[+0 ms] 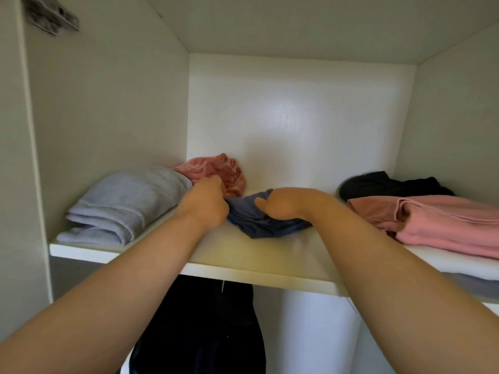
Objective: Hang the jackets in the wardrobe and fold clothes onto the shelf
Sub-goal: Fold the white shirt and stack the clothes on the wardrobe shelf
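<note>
At the centre of the frame a crumpled dark blue garment (266,224) lies on the white wardrobe shelf (256,256), with the left hand (208,202) bunched tight on its left edge and the right hand (280,205) curled over its top, though the right fingertips are hidden, so that grip is only probable. A folded lavender pile (121,209) sits at left, a folded pink garment (445,224) at right, and a dark jacket (205,322) hangs at lower centre.

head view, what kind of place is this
Most likely the inside of a wardrobe: a white shelf carries a folded grey cloth and a folded pink garment, a dark jacket hangs below it, and the left hand and right hand grip a blue garment.
</note>
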